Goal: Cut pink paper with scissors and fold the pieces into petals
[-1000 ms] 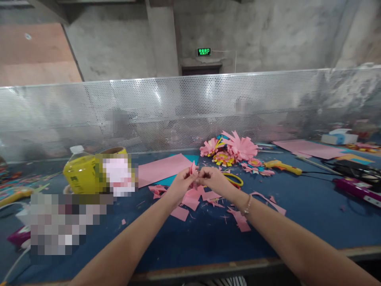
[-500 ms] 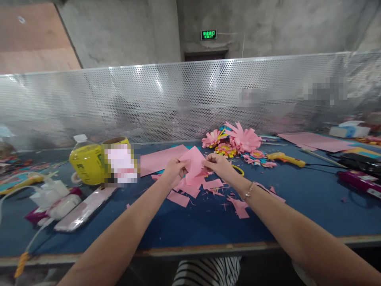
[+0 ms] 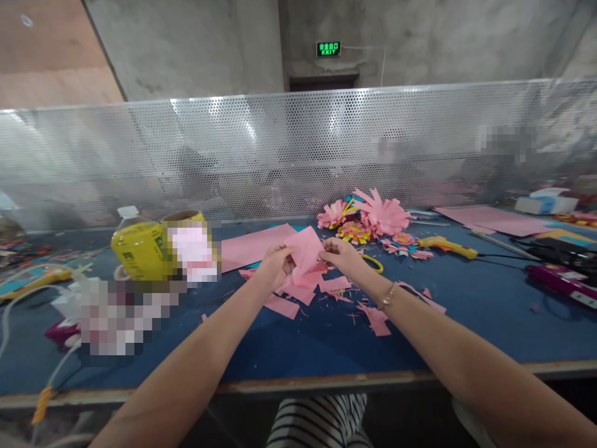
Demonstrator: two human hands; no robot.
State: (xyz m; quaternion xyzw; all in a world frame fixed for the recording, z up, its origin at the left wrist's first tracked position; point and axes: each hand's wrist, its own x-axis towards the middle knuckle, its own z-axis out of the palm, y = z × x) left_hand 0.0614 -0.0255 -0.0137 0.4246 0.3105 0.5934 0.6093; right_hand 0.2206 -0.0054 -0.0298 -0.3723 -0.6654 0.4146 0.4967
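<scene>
A piece of pink paper (image 3: 306,250) is held up between both hands above the blue tabletop. My left hand (image 3: 278,262) pinches its left edge. On the other side, the fingers of my right hand (image 3: 336,254) are closed on its right edge. Pink paper scraps (image 3: 282,306) and thin offcuts lie beneath and in front of the hands. Behind the left hand rests a larger pink sheet (image 3: 254,247). Pink paper flowers (image 3: 383,216), with yellow and blue ones among them, are piled beyond the right hand.
A yellow-labelled plastic bottle (image 3: 142,249) and a yellow roll (image 3: 186,216) stand at left. To the right lie a yellow glue gun (image 3: 448,246) with its cord and a purple power strip (image 3: 562,283). A perforated metal screen (image 3: 289,155) borders the table's back.
The pink paper is tilted and turned slightly between my hands, which keep hold of it. The whole view has shifted a little; the things on the table stay put.
</scene>
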